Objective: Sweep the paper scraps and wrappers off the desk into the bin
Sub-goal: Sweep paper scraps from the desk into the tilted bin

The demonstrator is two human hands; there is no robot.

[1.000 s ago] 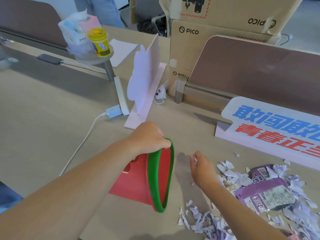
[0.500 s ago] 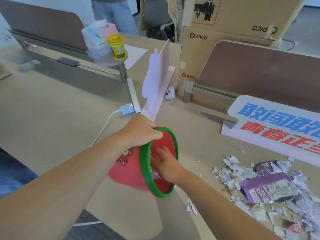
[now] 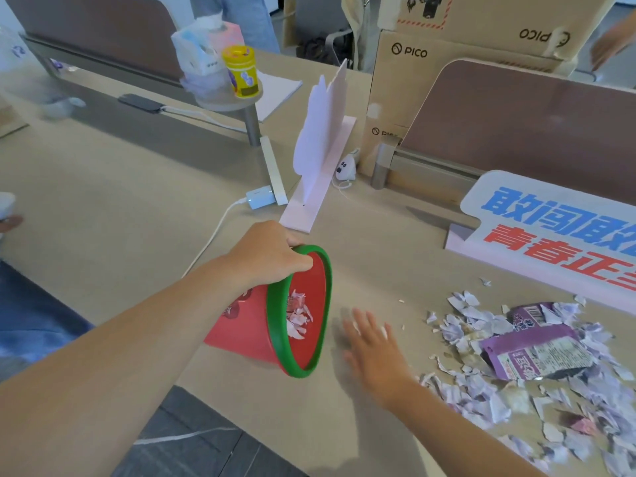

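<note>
A small red bin (image 3: 247, 325) with a green rim lies tilted on its side at the desk's front edge, its mouth facing right. My left hand (image 3: 266, 258) grips the top of that rim. Some torn scraps rest inside the bin. My right hand (image 3: 373, 349) hovers flat over the desk just right of the bin's mouth, fingers spread and empty, slightly blurred. Farther right lies a heap of white and lilac paper scraps (image 3: 481, 390) around a purple wrapper (image 3: 537, 352).
A white sign with blue and red characters (image 3: 550, 228) stands behind the scraps. A white cloud-shaped card on a base (image 3: 320, 142), a charger with cable (image 3: 260, 197), a yellow jar (image 3: 241, 72) and cardboard boxes (image 3: 409, 84) sit further back. The desk edge (image 3: 241, 418) runs close below the bin.
My right hand swept scraps into the bin, reached inside its mouth, and has now come out to the right, empty. The bin stays tilted in my left hand.
</note>
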